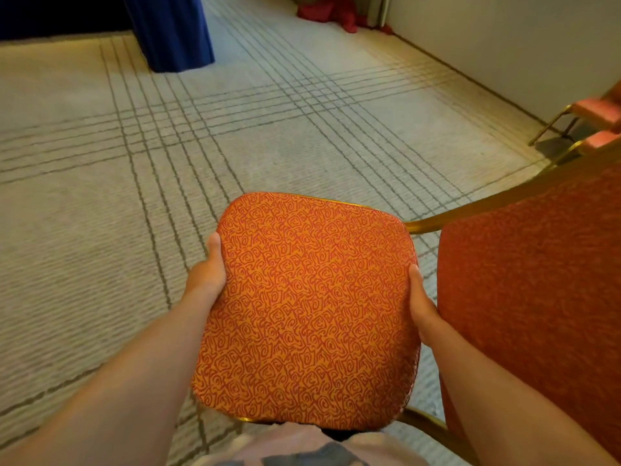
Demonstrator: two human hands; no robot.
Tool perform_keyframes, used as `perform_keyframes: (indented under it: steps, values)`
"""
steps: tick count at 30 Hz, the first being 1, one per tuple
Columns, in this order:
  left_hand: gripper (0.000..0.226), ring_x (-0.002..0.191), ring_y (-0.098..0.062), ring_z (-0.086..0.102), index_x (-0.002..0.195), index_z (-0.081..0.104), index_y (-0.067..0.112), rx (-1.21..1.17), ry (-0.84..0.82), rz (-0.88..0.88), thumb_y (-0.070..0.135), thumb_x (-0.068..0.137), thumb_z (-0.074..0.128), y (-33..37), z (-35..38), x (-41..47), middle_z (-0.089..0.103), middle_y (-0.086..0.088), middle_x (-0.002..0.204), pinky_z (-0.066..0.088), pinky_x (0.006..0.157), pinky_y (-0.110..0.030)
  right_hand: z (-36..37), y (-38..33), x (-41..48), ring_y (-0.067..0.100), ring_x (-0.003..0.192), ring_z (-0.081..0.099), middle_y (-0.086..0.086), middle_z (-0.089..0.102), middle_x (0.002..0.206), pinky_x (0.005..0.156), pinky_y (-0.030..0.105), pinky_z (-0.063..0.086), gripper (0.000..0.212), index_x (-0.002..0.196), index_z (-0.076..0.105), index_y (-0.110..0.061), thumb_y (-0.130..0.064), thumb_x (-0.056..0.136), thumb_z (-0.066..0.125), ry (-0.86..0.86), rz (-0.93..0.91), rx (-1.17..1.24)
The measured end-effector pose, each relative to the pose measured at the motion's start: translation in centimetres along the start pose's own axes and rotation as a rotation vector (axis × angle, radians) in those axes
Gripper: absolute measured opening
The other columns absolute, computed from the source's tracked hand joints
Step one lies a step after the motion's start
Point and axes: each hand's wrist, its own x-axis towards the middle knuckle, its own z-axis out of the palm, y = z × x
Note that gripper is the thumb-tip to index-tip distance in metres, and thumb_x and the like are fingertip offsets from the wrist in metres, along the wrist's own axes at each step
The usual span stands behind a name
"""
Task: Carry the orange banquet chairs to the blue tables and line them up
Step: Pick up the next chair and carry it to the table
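I hold an orange banquet chair (309,307) in front of my body, its patterned seat facing up and its gold frame showing at the edges. My left hand (206,270) grips the seat's left edge, thumb on top. My right hand (421,307) grips the right edge between the seat and the chair's orange backrest (537,290), which stands at the right. The fingers of both hands are hidden under the seat. A blue-skirted table (171,28) stands far ahead at the upper left.
More orange chairs with gold legs (591,122) stand by the white wall (504,38) at the right edge. Red cloth (332,13) lies on the floor at the far end. Striped beige carpet (134,163) stretches between me and the blue table.
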Motion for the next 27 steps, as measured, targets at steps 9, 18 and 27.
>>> perform_keyframes:
  steps: [9,18,27]
  values:
    - [0.106,0.125,-0.039,0.048,0.13,0.051,-0.008,-0.062,0.016,-0.015,0.078,0.085,0.008,16.0,2.9,11.1,0.048,-0.03,0.136,0.036,0.104,-0.039,2.2,-17.3,13.2,0.032,0.125,0.052,0.014,0.054,0.139,0.112,0.046,0.036,0.099,0.14,0.051,-0.016,-0.089,0.074,0.034,-0.042,-0.032,-0.047]
    - [0.104,0.126,-0.038,0.047,0.13,0.052,-0.006,-0.088,0.049,-0.049,0.077,0.086,0.009,24.6,3.5,20.0,0.049,-0.029,0.136,0.035,0.104,-0.038,6.9,-26.2,20.9,0.031,0.125,0.051,0.009,0.054,0.14,0.111,0.047,0.036,0.091,0.143,0.047,-0.02,-0.084,0.08,0.032,-0.144,-0.012,-0.022]
    - [0.102,0.125,-0.038,0.048,0.134,0.052,0.002,-0.093,-0.07,0.008,0.083,0.08,0.022,36.7,3.5,35.3,0.05,-0.025,0.136,0.036,0.104,-0.041,14.5,-37.1,32.2,0.031,0.126,0.051,0.014,0.054,0.14,0.11,0.043,0.037,0.098,0.142,0.048,-0.018,-0.087,0.075,0.032,-0.065,0.014,0.024]
